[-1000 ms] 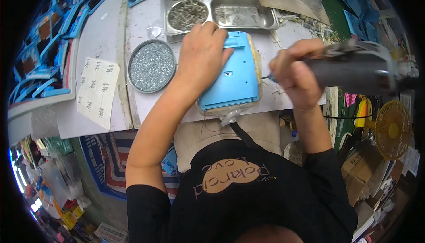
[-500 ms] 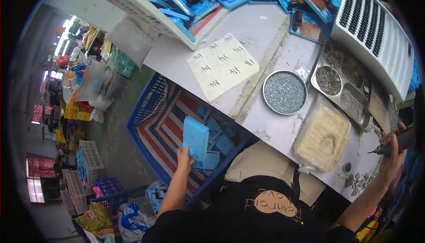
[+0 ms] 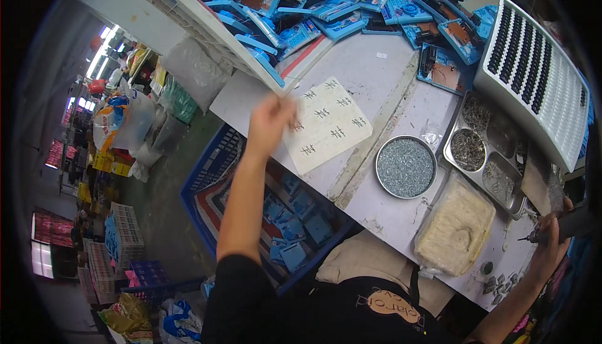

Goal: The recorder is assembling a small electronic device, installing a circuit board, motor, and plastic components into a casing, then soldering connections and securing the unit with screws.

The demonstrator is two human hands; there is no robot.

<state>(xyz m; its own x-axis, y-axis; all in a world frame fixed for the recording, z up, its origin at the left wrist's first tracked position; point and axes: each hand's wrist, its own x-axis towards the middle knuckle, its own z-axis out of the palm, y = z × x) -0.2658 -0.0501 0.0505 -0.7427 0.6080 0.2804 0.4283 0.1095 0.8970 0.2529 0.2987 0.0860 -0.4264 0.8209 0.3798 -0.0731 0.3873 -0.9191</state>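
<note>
My left hand (image 3: 271, 125) is raised over the left edge of the table, beside a sheet of handwritten paper (image 3: 329, 125). Motion smears its fingers, and no thing shows in it. Below it, partly behind my forearm, several blue plastic casings (image 3: 318, 228) lie in a blue crate (image 3: 204, 159) lined with striped cloth. At the right, my right hand (image 3: 550, 242) is wrapped round a dark electric screwdriver (image 3: 574, 222), its thin bit pointing left. A round tin of small metal screws (image 3: 406, 167) stands between my hands.
Many blue casings with brown circuit boards (image 3: 338, 5) are heaped at the back, beside a white plastic basket (image 3: 207, 31). On the right are a metal compartment tray (image 3: 449, 150) of small parts, a white rack with black pieces (image 3: 533, 81) and a bagged yellowish block (image 3: 454, 225).
My left hand has let go of a blue casing over the crate and moved up to the table edge. My right hand still holds the screwdriver. The view has shifted slightly.
</note>
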